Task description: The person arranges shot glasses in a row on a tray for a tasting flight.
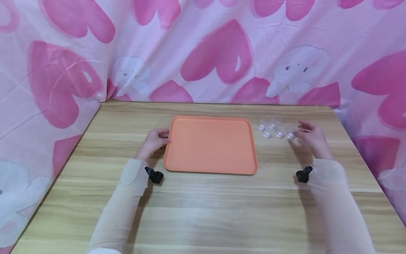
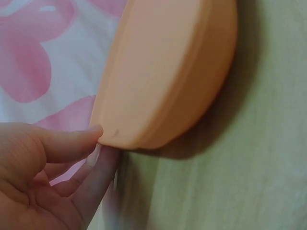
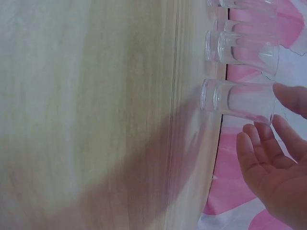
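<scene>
Left hand (image 1: 154,144) pinches orange rectangular plastic tray (image 1: 210,145) edge; likely light, stiff; right hand (image 1: 314,138) spread at clear tapered cup (image 3: 247,100); probably slippery, grip walls.

- Left arm (image 1: 111,215): reaches forward and slants inward, covered by a pale sleeve (image 1: 134,173).
- Left hand (image 1: 154,141): the thumb (image 2: 72,145) lies straight opposite the fingers (image 2: 93,184), tips drawn near each other in a pinch.
- Right arm (image 1: 344,215): stretched forward, leaning slightly inward, likewise sleeved.
- Right hand (image 1: 312,138): relaxed, its fingers (image 3: 247,155) gently bent, a gap between them and the thumb.
- The two hands are well apart.
</scene>
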The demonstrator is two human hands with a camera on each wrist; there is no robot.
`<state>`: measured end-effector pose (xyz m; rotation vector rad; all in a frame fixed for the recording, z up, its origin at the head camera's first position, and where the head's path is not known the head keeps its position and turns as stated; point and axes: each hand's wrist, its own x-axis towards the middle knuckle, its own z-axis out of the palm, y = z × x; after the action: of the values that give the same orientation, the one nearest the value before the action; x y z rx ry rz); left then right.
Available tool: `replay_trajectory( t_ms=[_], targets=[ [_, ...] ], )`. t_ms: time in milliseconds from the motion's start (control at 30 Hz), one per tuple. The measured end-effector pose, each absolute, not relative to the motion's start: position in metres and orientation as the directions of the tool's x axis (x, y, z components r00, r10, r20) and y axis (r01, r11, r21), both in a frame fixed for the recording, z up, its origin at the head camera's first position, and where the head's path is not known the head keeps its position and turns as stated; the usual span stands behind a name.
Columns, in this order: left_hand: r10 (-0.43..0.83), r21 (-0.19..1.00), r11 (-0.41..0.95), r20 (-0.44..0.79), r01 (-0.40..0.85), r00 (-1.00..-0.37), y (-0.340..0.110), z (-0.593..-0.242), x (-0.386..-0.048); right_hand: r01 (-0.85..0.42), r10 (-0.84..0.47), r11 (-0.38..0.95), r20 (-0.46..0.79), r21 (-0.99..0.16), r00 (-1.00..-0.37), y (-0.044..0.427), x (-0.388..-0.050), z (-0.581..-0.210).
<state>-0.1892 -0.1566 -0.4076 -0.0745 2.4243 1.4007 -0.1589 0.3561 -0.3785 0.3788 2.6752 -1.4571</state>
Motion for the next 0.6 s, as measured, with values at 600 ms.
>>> replay_trajectory(
  t_ms=[600],
  targets=[
    [0.138,0.841,0.472,-0.367,-0.265,-0.92,-0.1579,-0.4073,-0.1922,0.361,0.278,0.522,-0.247,-0.772,-0.928,0.3558,-0.157,-0.38]
  ],
)
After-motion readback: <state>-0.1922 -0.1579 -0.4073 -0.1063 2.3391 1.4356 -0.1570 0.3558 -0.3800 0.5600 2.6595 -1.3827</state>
